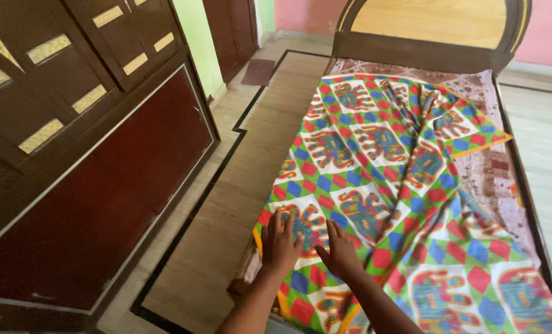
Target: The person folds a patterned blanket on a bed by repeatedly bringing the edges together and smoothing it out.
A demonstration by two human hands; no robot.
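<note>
A brightly patterned bedsheet [375, 161] is laid over most of the bed [433, 49]. Its near left part is pressed flat under the left hand [280, 242] and the right hand [339, 252], both open with fingers spread, gripping nothing. Much seems left undone: creases run through the middle, the far right corner is folded back, and the mattress cover [495, 167] is exposed along the right.

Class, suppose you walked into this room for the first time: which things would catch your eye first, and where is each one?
First, the bright patchwork bedsheet with elephant motifs, lying rumpled across the bed on the right. Next, the left hand and right hand pressed flat on its near left corner. Then the dark wooden wardrobe filling the left side.
</note>
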